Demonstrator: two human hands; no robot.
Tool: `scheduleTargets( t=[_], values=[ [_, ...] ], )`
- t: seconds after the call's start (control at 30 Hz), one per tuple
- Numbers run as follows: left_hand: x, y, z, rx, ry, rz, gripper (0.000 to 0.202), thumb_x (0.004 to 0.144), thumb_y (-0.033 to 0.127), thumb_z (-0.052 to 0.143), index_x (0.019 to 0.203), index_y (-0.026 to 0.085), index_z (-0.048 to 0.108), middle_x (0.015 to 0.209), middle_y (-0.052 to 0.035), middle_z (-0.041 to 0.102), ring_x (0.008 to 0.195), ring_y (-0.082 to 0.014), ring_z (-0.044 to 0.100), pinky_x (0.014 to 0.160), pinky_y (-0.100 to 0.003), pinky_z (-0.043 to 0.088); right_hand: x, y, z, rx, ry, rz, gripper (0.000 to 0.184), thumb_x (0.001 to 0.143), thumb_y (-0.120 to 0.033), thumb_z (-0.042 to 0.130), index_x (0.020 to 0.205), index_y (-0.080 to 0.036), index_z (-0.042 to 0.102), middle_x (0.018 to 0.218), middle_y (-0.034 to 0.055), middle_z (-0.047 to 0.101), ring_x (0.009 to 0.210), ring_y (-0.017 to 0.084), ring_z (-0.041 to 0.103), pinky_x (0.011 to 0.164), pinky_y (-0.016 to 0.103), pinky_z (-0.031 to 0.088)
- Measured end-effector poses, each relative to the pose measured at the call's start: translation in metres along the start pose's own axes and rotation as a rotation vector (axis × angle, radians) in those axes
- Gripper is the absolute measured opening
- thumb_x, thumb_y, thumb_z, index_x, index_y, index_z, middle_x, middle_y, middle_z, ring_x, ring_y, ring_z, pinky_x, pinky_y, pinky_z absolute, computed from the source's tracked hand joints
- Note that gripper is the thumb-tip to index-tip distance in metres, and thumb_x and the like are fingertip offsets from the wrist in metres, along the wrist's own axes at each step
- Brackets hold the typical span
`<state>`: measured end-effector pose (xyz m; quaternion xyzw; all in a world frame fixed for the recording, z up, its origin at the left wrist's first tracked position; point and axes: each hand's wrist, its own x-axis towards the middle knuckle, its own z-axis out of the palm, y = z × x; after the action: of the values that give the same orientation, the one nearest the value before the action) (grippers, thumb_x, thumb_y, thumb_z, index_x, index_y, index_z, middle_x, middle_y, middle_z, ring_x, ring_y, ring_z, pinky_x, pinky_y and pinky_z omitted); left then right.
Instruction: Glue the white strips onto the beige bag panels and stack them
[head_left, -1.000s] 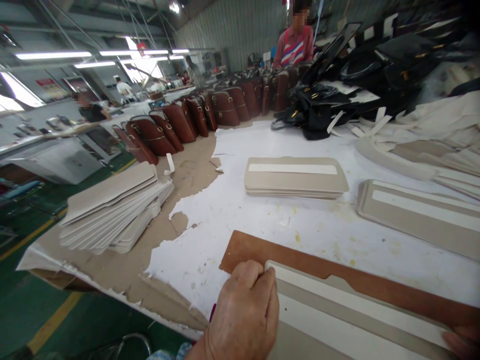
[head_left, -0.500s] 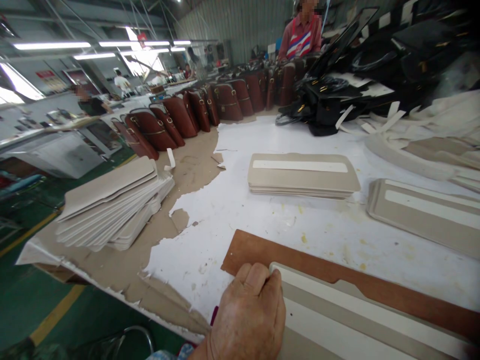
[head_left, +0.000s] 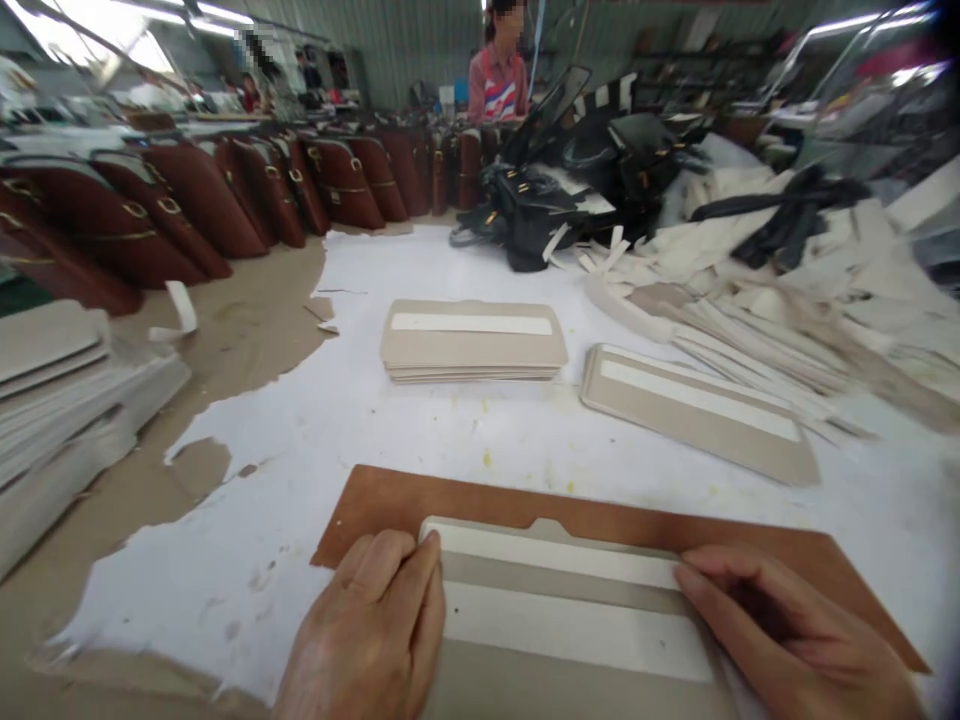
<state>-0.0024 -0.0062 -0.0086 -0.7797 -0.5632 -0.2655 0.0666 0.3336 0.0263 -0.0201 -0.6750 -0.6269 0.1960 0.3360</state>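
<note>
A beige panel (head_left: 570,690) with white strips across it lies on a brown leather sheet (head_left: 465,503) directly before me. My left hand (head_left: 367,620) is closed at the panel's upper left corner, thumb and bent fingers gripping the edge. At the upper right end, my right hand (head_left: 787,620) pinches the corner where the upper white strip (head_left: 555,553) ends, thumb and forefinger together. A second, wider white strip (head_left: 555,615) runs below it, with a small dark dot near each end. The lower part of the panel is cut off by the frame.
Beyond the sheet sit a stack of similar panels (head_left: 472,350) and another panel pile (head_left: 697,410). More panels (head_left: 67,400) are stacked at left. Brown bags (head_left: 345,185) line the back, with black bags (head_left: 540,200) and pale scraps (head_left: 750,300) at right. A person (head_left: 499,75) stands behind.
My view has swung to the right, so my right hand now shows at the panel's right corner. My left hand keeps its grip on the left corner.
</note>
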Motion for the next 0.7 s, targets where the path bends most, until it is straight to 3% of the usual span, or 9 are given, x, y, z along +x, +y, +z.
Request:
scheduleTargets(
  t=[0.1, 0.27, 0.4, 0.57, 0.7],
  values=[
    [-0.002, -0.007, 0.002, 0.033, -0.006, 0.028, 0.019, 0.107, 0.014, 0.051, 0.121, 0.015, 0.064, 0.098, -0.0044, 0.063, 0.086, -0.018, 0.065, 0.08, -0.032, 0.056, 0.002, 0.002, 0.002, 0.015, -0.063, 0.003, 0.033, 0.091, -0.059, 0.069, 0.084, -0.028, 0.078, 0.086, 0.0017, 0.077, 0.074, 0.021, 0.074, 0.055, 0.023, 0.058],
    [-0.005, -0.013, 0.004, 0.066, 0.01, 0.063, 0.022, 0.109, 0.017, 0.048, 0.124, 0.015, 0.064, 0.097, -0.0036, 0.064, 0.087, -0.0169, 0.066, 0.084, -0.031, 0.056, -0.003, -0.004, 0.007, 0.007, -0.032, 0.076, 0.032, 0.089, -0.057, 0.069, 0.097, -0.026, 0.076, 0.077, -0.0003, 0.074, 0.062, 0.018, 0.07, 0.052, 0.023, 0.055],
    [-0.006, -0.015, 0.007, 0.038, 0.041, 0.069, 0.023, 0.109, 0.021, 0.047, 0.121, 0.017, 0.066, 0.096, -0.003, 0.064, 0.084, -0.0169, 0.066, 0.081, -0.031, 0.056, -0.003, -0.017, 0.009, -0.033, 0.021, 0.096, 0.028, 0.09, -0.054, 0.064, 0.091, -0.027, 0.072, 0.068, -0.003, 0.066, 0.057, 0.017, 0.063, 0.054, 0.026, 0.052],
    [-0.008, -0.018, 0.01, 0.014, 0.048, 0.069, 0.023, 0.11, 0.021, 0.049, 0.122, 0.015, 0.068, 0.097, -0.0029, 0.063, 0.084, -0.0148, 0.065, 0.085, -0.03, 0.053, 0.003, -0.023, 0.006, -0.066, -0.065, 0.039, 0.027, 0.089, -0.052, 0.063, 0.083, -0.028, 0.07, 0.064, -0.003, 0.065, 0.053, 0.017, 0.061, 0.05, 0.027, 0.048],
    [-0.009, -0.02, 0.008, -0.022, 0.064, 0.046, 0.023, 0.108, 0.022, 0.051, 0.12, 0.018, 0.071, 0.095, -0.0018, 0.065, 0.084, -0.0146, 0.066, 0.083, -0.029, 0.054, 0.001, -0.034, 0.005, -0.113, -0.041, 0.056, 0.027, 0.093, -0.049, 0.059, 0.077, -0.028, 0.064, 0.062, -0.0035, 0.061, 0.055, 0.017, 0.057, 0.055, 0.03, 0.046]
  ],
)
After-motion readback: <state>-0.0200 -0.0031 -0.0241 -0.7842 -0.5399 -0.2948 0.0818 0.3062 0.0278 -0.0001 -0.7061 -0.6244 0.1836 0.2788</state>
